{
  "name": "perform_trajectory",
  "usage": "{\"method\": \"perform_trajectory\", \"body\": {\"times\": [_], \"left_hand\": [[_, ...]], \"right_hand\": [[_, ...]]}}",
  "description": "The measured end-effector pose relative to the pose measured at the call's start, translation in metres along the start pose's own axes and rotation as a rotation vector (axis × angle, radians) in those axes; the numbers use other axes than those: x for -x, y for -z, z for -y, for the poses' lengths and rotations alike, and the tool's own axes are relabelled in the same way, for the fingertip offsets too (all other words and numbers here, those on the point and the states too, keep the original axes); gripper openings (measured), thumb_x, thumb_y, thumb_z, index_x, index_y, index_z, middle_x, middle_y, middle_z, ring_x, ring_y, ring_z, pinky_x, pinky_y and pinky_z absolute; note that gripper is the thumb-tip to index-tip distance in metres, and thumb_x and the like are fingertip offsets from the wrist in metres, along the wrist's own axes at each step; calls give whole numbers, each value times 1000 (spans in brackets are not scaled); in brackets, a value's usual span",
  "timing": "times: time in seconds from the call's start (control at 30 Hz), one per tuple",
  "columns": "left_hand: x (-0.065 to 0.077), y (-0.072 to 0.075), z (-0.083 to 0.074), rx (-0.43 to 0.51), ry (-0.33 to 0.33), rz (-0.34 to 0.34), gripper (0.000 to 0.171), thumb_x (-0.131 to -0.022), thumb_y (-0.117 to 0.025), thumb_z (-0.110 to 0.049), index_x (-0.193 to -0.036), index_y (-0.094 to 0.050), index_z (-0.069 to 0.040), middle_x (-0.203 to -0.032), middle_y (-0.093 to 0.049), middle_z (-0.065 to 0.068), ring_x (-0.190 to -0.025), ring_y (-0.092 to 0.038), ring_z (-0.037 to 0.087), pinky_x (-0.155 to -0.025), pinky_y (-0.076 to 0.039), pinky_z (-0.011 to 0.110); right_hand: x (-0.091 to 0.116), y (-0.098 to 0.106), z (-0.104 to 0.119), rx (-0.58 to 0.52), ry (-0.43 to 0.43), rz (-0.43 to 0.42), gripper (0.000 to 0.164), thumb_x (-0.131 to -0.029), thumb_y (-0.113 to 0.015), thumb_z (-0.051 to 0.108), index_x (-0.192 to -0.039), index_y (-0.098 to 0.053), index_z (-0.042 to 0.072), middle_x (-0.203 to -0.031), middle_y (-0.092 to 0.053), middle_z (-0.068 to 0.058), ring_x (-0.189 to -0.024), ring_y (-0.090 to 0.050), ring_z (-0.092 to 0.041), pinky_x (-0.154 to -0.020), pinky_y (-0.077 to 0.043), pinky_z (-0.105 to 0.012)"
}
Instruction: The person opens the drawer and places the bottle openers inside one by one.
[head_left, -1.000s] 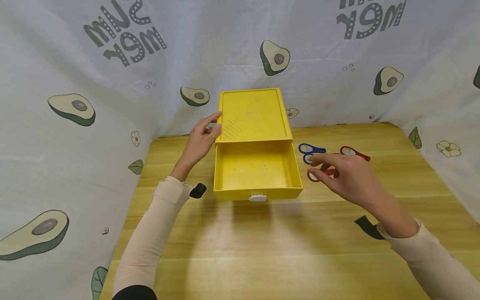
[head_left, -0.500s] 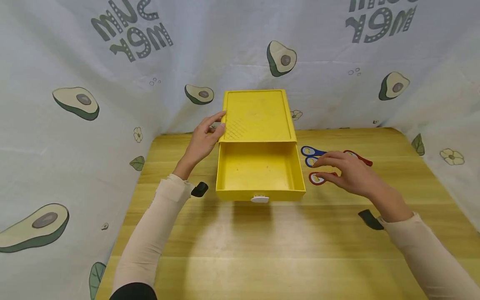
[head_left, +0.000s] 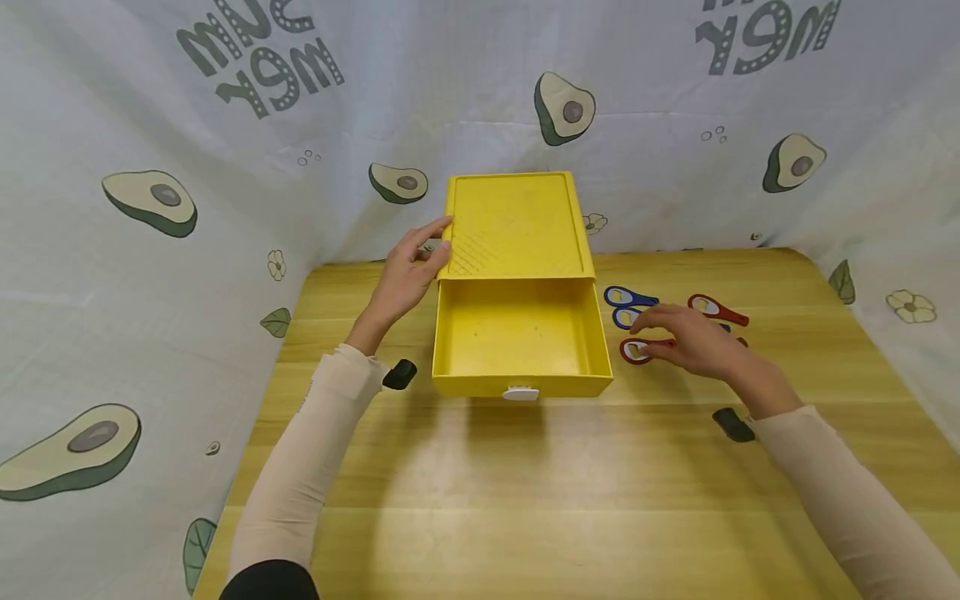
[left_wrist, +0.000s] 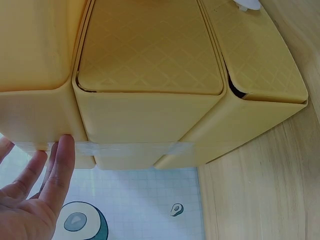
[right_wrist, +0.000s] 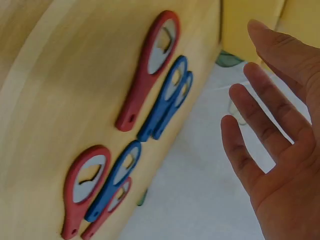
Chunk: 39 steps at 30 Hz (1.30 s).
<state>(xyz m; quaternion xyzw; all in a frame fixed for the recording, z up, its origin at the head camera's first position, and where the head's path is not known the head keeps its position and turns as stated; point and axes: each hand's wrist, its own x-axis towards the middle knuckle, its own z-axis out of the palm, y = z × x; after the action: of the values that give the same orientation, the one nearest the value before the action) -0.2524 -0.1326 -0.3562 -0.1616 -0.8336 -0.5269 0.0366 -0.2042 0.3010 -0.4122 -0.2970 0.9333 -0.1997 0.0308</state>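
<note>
My left hand [head_left: 405,271] is at the left side of a yellow drawer cabinet [head_left: 517,221]. In the left wrist view, the straight fingers [left_wrist: 62,162] touch the cabinet's side wall. The drawer [head_left: 517,333], with a white handle, is pulled out toward me and its inside is bare. My right hand [head_left: 697,342] hovers over several bottle openers to the right, thumb and fingers apart, nothing between them. Its fingertips overlap a red bottle opener [head_left: 632,351] in the head view. The right wrist view shows red [right_wrist: 150,65] and blue bottle openers [right_wrist: 165,97] lying flat, beside my spread fingers.
Clear tape [left_wrist: 130,148] runs across the sides of the stacked yellow drawer units. The wooden table [head_left: 525,500] extends in front of the cabinet. A white cloth [head_left: 465,83] with avocado prints hangs behind and at both sides.
My right hand has lowered toward the bottle openers and drawn slightly back to the right of the drawer. The left hand keeps its place on the cabinet. The head view has shifted a little.
</note>
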Motion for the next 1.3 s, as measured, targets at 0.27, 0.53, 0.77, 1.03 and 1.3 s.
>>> {"method": "perform_trajectory", "body": {"times": [0.27,0.53,0.77,1.03,1.3], "left_hand": [[-1,-1,-1,1,19,7,48,-104,-52,-32,-151,-47,-23,-142,-50,12,-102,-60,30,-75,-49,31],[0,-3,-3,-7,33,18,48,-105,-51,-31,-152,-47,-22,-142,-50,14,-101,-60,29,-76,-49,30],[4,-1,-12,-3,15,5,48,-104,-52,-33,-150,-48,-22,-140,-51,13,-101,-61,28,-75,-50,31],[17,4,-37,18,50,13,48,-105,-51,-21,-151,-46,-11,-142,-48,21,-109,-59,38,-82,-50,44],[15,2,-38,4,32,22,48,-104,-51,-21,-151,-46,-10,-142,-49,20,-100,-59,33,-73,-47,28]], "right_hand": [[-3,-15,-21,-16,-57,80,27,-86,-76,4,-113,-71,7,-124,-66,-18,-121,-56,-42,-100,-44,-62],[-1,-23,-28,-5,-77,105,31,-90,-73,8,-120,-70,6,-129,-63,-19,-125,-52,-44,-104,-40,-64],[-6,-25,-32,17,-56,102,34,-90,-73,10,-123,-69,4,-130,-64,-18,-126,-52,-43,-106,-39,-64],[-9,-28,-33,31,-28,100,32,-91,-72,9,-122,-69,3,-129,-65,-18,-126,-53,-43,-106,-39,-64],[-8,-30,-35,30,-27,91,33,-90,-73,9,-122,-69,2,-128,-66,-18,-123,-56,-43,-105,-41,-62]]}}
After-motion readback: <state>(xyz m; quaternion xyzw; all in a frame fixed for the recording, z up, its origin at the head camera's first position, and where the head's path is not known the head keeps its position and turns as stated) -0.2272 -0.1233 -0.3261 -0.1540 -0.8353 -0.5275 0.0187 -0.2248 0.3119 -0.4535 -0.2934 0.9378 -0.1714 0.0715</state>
